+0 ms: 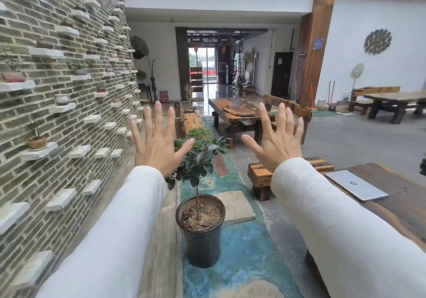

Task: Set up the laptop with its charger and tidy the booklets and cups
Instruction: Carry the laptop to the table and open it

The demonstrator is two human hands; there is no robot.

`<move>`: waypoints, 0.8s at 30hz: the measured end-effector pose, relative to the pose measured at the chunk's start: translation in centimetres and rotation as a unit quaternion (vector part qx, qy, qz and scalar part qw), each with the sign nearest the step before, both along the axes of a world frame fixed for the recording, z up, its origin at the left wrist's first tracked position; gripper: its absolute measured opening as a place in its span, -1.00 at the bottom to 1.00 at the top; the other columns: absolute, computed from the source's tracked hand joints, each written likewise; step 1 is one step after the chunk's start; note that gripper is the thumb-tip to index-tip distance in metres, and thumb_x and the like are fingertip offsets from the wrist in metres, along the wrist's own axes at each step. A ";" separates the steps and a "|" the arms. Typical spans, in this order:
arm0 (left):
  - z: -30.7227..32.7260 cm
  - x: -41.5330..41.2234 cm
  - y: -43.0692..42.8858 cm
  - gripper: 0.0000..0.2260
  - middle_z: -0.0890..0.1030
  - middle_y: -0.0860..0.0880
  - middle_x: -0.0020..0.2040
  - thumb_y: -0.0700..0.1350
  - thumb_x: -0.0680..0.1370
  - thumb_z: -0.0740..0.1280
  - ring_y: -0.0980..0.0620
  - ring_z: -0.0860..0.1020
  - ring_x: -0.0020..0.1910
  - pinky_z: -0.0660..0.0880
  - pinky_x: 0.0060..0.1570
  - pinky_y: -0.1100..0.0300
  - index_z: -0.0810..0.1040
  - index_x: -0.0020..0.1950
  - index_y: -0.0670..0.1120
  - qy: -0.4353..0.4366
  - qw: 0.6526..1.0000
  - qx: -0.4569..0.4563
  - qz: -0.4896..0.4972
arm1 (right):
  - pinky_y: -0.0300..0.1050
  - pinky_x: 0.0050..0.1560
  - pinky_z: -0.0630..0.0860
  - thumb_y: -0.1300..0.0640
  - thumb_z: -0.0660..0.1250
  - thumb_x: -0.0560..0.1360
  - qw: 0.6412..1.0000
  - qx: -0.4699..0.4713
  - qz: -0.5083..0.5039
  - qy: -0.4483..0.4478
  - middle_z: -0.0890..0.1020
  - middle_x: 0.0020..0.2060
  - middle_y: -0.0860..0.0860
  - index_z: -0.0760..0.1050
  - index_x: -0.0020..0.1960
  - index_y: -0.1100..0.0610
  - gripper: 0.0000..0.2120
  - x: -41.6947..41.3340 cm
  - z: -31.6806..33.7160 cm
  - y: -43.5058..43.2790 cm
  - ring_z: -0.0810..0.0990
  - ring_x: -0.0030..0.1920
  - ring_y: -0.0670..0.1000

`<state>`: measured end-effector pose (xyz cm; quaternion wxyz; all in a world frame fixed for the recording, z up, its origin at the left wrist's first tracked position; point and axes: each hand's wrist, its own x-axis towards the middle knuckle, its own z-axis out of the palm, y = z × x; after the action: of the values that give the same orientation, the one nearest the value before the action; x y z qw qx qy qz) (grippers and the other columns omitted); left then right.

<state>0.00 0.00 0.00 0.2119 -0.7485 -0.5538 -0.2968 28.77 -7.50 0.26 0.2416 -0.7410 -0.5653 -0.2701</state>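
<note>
**Hands raised and empty, laptop waiting shut at the right**

Both arms reach forward in white sleeves, the left hand (159,140) and the right hand (277,139) held up with fingers spread wide, holding nothing and touching nothing. No step of the task looks begun: this reads as a start pose. The closed silver laptop (356,185) lies flat on the dark wooden tabletop (402,202) at the right, below and beyond the right forearm, well apart from both hands. No charger, booklets or cups show in this view, so the next move probably calls for turning right toward the tabletop, finding them, and lifting the laptop's lid.

Between the arms a dark glazed pot (202,240) stands on the floor, holding soil, dry leaves and a small thin-stemmed tree (198,159). Small planters sit on ledges of the brick wall (57,94) at the left.
</note>
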 end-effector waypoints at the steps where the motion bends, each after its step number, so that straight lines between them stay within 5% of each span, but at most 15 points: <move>1: -0.1 0.6 0.3 -0.19 -0.43 -0.07 0.60 0.46 0.56 -0.15 -0.10 -0.40 0.58 -0.31 0.50 -0.31 -0.36 0.62 0.03 0.005 1.000 0.002 0.004 | 0.37 0.52 -0.11 -0.50 -0.18 0.51 1.000 -0.004 -0.003 0.003 -0.03 0.61 0.24 -0.27 0.61 -0.15 -0.20 0.4 0.0 0.2 -0.06 0.60 0.26; 24: -3.1 25.9 12.9 -0.22 -0.37 -0.07 0.63 0.45 0.55 -0.10 -0.11 -0.34 0.60 -0.21 0.51 -0.35 -0.36 0.60 0.11 -0.013 0.999 -0.023 -0.047 | 0.36 0.52 -0.18 -0.47 -0.17 0.51 0.999 -0.034 -0.021 0.015 -0.07 0.61 0.22 -0.24 0.62 -0.09 -0.19 24.4 -1.4 12.2 -0.12 0.60 0.25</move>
<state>25.86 12.92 -3.08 0.1734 -0.7745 -0.5276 -0.3028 53.12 4.67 -1.16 0.2186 -0.7648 -0.5545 -0.2445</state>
